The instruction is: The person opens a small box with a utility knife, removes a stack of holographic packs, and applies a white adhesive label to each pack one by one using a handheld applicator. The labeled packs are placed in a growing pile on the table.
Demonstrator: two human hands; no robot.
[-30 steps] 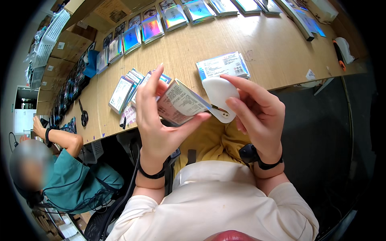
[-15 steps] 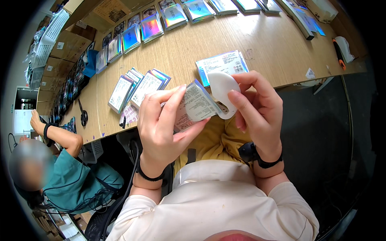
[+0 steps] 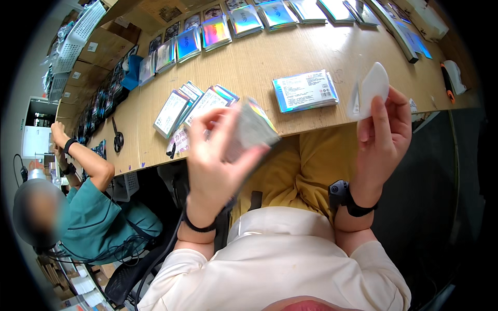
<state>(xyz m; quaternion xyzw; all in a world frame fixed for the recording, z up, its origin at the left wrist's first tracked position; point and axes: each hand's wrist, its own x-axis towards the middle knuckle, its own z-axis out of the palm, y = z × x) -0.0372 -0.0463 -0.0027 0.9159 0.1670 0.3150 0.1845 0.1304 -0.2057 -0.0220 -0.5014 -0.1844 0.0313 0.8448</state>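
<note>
My left hand (image 3: pixel 218 155) grips a small stack of shiny card packets (image 3: pixel 249 128), blurred with motion, just in front of the table's near edge. My right hand (image 3: pixel 384 127) is raised to the right and holds a white rounded tool (image 3: pixel 373 85) by its lower end. A stack of holographic packets (image 3: pixel 305 90) lies on the wooden table (image 3: pixel 290 52) between my two hands. Two more small stacks (image 3: pixel 192 103) lie on the table beyond my left hand.
Rows of iridescent packets (image 3: pixel 218 30) line the far side of the table. Scissors (image 3: pixel 118 139) lie at the left. A person in a teal top (image 3: pixel 88 212) sits at my left, arms on the table. A white device (image 3: pixel 456 72) rests at the right edge.
My hands have come apart: the right hand lifted the white tool away to the right, and the left hand keeps the packets and turns them lower left.
</note>
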